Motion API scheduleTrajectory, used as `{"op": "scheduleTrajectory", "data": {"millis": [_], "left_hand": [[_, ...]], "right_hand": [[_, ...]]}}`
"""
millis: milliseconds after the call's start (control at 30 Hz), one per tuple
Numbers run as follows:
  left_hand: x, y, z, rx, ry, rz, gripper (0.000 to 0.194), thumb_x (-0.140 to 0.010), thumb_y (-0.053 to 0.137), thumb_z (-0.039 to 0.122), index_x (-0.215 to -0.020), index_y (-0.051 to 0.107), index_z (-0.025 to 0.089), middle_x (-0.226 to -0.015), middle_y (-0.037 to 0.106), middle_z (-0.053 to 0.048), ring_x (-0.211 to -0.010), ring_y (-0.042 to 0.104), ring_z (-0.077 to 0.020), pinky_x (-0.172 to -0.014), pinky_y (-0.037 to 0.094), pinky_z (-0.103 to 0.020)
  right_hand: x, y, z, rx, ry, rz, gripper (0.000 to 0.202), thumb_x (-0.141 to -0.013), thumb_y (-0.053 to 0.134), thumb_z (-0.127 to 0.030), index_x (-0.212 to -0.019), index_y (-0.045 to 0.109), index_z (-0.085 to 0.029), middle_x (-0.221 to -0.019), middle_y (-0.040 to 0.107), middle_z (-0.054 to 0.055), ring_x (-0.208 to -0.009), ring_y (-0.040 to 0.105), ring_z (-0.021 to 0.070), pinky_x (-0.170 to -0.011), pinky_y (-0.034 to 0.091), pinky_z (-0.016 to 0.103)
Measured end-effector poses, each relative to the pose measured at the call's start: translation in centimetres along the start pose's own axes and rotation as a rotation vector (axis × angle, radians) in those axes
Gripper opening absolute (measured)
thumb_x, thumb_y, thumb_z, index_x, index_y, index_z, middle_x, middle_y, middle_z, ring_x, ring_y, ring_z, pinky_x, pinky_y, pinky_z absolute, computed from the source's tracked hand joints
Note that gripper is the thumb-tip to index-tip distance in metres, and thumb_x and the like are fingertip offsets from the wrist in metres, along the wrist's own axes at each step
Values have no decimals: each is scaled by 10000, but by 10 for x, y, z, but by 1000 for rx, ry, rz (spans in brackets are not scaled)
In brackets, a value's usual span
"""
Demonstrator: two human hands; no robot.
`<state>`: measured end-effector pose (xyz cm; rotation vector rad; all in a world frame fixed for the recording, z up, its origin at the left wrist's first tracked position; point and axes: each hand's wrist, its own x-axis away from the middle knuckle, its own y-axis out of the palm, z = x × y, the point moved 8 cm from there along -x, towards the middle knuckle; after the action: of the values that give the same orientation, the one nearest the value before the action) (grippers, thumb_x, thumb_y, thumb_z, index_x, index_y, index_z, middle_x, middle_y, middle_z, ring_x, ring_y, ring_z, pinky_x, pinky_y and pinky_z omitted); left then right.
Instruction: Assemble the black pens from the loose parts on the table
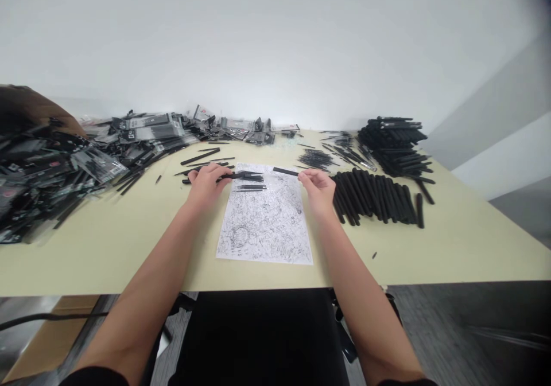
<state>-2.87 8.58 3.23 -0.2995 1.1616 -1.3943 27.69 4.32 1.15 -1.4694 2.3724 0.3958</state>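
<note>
My right hand (317,190) pinches a slim black pen (284,171) by its right end, above the top right corner of a scribbled sheet of paper (267,225). At the sheet's top left, my left hand (207,184) has its fingers curled on a dark pen-like stick (232,175); the grip is partly hidden. Touching or just beyond its fingertips lie several thin black sticks (252,177) on the paper. More black pens (200,156) lie behind my left hand. A neat row of thick black pens (374,197) lies to the right of my right hand.
At the left, black-and-clear packets (38,174) heap up before a cardboard box (34,102). More packets (150,127) line the wall. A pile of black pens (391,139) and thin dark sticks (317,159) are at the back right. The pale yellow table (456,254) ends close to me.
</note>
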Motion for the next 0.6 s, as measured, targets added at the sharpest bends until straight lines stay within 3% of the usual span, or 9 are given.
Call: {"op": "scheduleTrajectory", "data": {"millis": [300,600], "left_hand": [[1,0,2,-20,2,-3,149,-906,572,292,-952,710,262,-1082,709,-37,-1054,588,-273,-836,248,-413],[3,4,13,-37,42,-32,145,-922,582,311,-962,715,268,-1071,712,-51,-1057,588,-274,-830,254,-420]], "right_hand": [[0,3,18,-39,27,-26,233,-694,794,-425,-769,711,-221,-705,677,5,-664,592,156,-638,484,309],[2,9,21,31,51,-82,219,-687,790,-421,-776,733,-229,-715,682,9,-641,572,149,-588,462,295]]}}
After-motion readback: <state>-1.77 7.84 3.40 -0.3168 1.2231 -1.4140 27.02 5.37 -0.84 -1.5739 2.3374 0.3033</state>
